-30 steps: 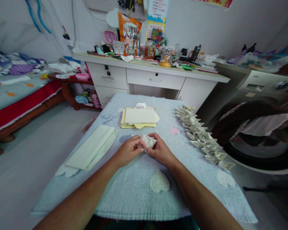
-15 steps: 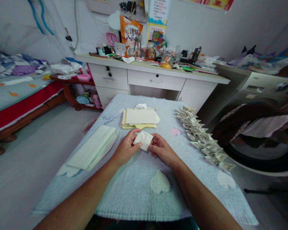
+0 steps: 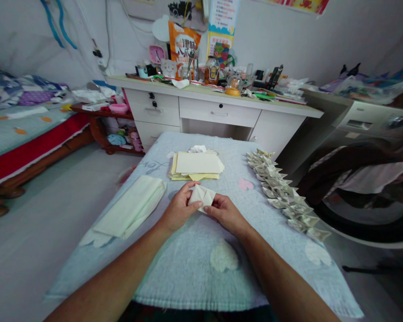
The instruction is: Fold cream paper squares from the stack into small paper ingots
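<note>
A small folded piece of white paper (image 3: 202, 197), with creases across its face, is held over the cloth-covered table. My left hand (image 3: 180, 206) grips its left side, thumb on the front and fingers behind. On the lower right, my right hand (image 3: 225, 213) pinches it, the thumb pressing near the bottom edge. Just beyond the hands lies a stack of white and yellowish paper sheets (image 3: 197, 163). Rows of folded paper boats (image 3: 285, 197) stand along the table's right side.
To the left on the table cloth (image 3: 184, 268) lies a pale green folded sheet bundle (image 3: 130, 206). Crumpled white tissue (image 3: 197, 148) sits behind the paper stack. Past the table stands a cluttered white desk (image 3: 218, 109), with a washing machine (image 3: 358, 129) at the right and a bed (image 3: 30, 120) at the left.
The folded paper has turned to lie squarer toward me, showing its middle creases. My right thumb has moved left onto its lower edge; my left hand keeps its hold.
</note>
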Demonstrator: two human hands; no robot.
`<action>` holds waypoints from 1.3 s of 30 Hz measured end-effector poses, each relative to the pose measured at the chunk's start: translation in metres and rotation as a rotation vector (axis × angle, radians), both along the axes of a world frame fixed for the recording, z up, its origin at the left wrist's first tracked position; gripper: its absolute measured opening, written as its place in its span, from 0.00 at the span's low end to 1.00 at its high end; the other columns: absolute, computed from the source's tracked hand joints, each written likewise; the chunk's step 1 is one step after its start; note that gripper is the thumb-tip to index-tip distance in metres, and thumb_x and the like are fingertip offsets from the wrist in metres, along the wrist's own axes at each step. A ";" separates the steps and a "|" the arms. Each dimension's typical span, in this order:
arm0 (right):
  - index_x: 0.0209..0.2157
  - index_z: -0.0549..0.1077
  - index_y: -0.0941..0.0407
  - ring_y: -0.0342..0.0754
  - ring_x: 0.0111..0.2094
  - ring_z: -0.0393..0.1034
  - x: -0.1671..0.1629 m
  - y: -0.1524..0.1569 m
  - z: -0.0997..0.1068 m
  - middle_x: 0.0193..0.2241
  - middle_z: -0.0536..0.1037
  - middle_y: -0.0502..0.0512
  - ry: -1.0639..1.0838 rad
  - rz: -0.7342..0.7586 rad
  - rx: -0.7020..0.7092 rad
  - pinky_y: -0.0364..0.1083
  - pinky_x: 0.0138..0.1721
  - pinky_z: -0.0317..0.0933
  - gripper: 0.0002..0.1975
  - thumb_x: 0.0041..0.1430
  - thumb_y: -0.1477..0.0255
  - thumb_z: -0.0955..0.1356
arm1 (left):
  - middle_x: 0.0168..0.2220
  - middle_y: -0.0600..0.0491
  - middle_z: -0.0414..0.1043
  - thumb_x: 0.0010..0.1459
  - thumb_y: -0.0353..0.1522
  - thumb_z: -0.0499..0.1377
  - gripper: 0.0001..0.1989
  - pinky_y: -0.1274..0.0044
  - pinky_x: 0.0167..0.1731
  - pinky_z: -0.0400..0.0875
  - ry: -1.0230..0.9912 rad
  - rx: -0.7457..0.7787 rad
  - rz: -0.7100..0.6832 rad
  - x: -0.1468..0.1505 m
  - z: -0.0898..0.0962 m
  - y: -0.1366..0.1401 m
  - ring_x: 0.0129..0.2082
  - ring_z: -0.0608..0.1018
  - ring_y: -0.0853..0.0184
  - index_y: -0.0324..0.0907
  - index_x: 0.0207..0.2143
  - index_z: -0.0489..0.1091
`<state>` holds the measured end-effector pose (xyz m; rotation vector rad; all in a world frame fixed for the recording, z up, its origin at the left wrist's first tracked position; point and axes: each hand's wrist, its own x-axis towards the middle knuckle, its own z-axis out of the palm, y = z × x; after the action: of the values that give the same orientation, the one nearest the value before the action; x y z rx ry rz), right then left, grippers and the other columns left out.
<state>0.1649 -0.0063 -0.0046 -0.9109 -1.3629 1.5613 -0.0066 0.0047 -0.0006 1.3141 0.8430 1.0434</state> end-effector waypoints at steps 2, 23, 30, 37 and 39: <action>0.38 0.74 0.58 0.38 0.22 0.59 0.001 -0.001 0.002 0.24 0.71 0.47 -0.042 -0.017 0.006 0.39 0.25 0.54 0.14 0.50 0.65 0.71 | 0.36 0.52 0.75 0.50 0.32 0.63 0.31 0.78 0.35 0.68 -0.008 -0.021 -0.008 0.000 -0.002 0.001 0.34 0.76 0.67 0.41 0.55 0.56; 0.51 0.70 0.48 0.50 0.51 0.59 0.007 -0.003 0.007 0.49 0.63 0.56 -0.379 -0.194 0.632 0.51 0.50 0.57 0.25 0.52 0.81 0.65 | 0.23 0.59 0.67 0.51 0.38 0.62 0.24 0.85 0.14 0.52 -0.061 -0.296 -0.018 -0.005 0.002 0.003 0.15 0.64 0.77 0.42 0.49 0.63; 0.34 0.75 0.54 0.46 0.36 0.65 0.008 -0.001 0.008 0.31 0.71 0.52 -0.386 -0.230 0.537 0.46 0.41 0.58 0.05 0.59 0.73 0.65 | 0.19 0.59 0.60 0.60 0.50 0.49 0.25 0.83 0.15 0.52 0.093 -0.090 0.022 -0.009 0.003 0.001 0.16 0.61 0.76 0.38 0.42 0.70; 0.34 0.73 0.58 0.43 0.29 0.62 0.009 0.000 0.005 0.27 0.71 0.50 -0.256 -0.208 0.298 0.42 0.32 0.57 0.11 0.59 0.64 0.66 | 0.35 0.52 0.71 0.54 0.41 0.61 0.18 0.79 0.33 0.66 0.215 0.141 0.033 -0.009 0.006 0.002 0.33 0.72 0.68 0.37 0.42 0.71; 0.34 0.73 0.58 0.43 0.29 0.62 0.009 0.000 0.004 0.27 0.71 0.50 -0.235 -0.183 0.275 0.41 0.31 0.57 0.12 0.58 0.63 0.67 | 0.33 0.52 0.72 0.55 0.39 0.60 0.15 0.78 0.34 0.66 0.185 0.105 0.021 -0.007 0.003 0.003 0.32 0.73 0.69 0.37 0.40 0.71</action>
<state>0.1737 -0.0059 -0.0008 -1.0373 -1.5655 1.1231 -0.0139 0.0080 0.0024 1.5104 0.9520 1.0045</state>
